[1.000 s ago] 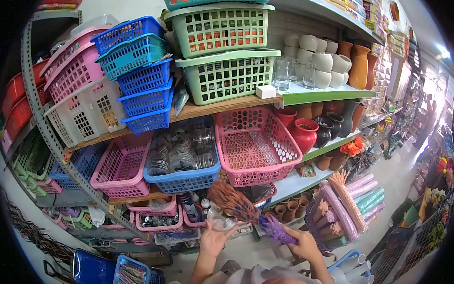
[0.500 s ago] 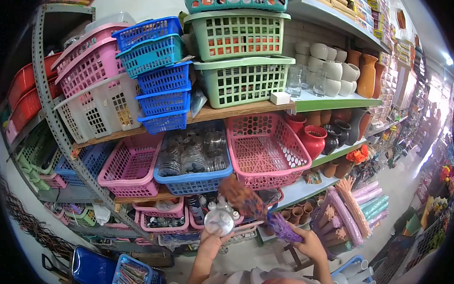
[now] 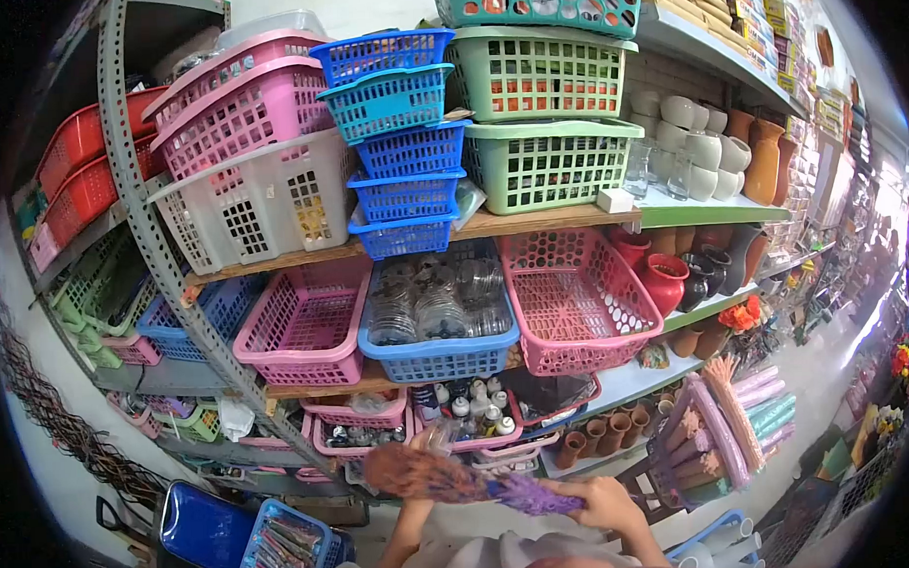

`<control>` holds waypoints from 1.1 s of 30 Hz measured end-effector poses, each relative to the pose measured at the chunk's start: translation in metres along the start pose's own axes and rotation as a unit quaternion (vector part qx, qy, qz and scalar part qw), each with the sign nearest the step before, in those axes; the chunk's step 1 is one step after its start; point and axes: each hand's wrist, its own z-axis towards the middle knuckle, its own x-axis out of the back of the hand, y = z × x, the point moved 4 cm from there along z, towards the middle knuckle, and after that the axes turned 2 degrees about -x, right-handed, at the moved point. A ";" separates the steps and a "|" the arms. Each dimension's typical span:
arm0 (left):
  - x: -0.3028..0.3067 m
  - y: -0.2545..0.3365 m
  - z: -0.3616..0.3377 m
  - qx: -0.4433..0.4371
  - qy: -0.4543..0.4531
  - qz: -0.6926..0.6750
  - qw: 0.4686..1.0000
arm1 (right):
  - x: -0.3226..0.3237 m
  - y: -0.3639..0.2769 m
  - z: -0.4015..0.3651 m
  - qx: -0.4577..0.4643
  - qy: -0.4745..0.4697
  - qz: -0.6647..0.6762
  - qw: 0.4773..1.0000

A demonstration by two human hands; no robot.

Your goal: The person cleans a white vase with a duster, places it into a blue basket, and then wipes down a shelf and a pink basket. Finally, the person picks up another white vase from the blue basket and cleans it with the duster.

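My right hand [image 3: 604, 504] is closed around the purple end of a fluffy, multicoloured duster [image 3: 456, 481], brown and orange at its far end. The duster lies crosswise in front of my left hand [image 3: 413, 516] and hides most of its fingers. Above the duster, at my left fingers, shows part of a clear, round, shiny piece [image 3: 440, 437], mostly covered. Just beyond the hands, a blue basket [image 3: 439, 360] holds stacks of clear round pieces. To its right sits a pink basket [image 3: 585, 355] with a bare bottom showing.
Another pink basket [image 3: 302, 364] stands left of the blue one. Below are white-capped bottles [image 3: 479, 408] and brown clay pots [image 3: 612, 434]. Stacked blue baskets [image 3: 406, 196] and green baskets [image 3: 551, 170] fill the upper shelf. Glitter rolls [image 3: 705, 430] stand at right; a metal post [image 3: 157, 214] rises at left.
The duster has swung leftward and flatter, now crossing before my left hand. The clear round piece has become mostly covered. The shelves have shifted right in view as the head turned left.
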 end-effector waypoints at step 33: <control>0.050 0.003 -0.004 0.276 -0.043 -0.751 0.598 | -0.077 -0.015 -0.015 -0.030 0.067 0.192 0.979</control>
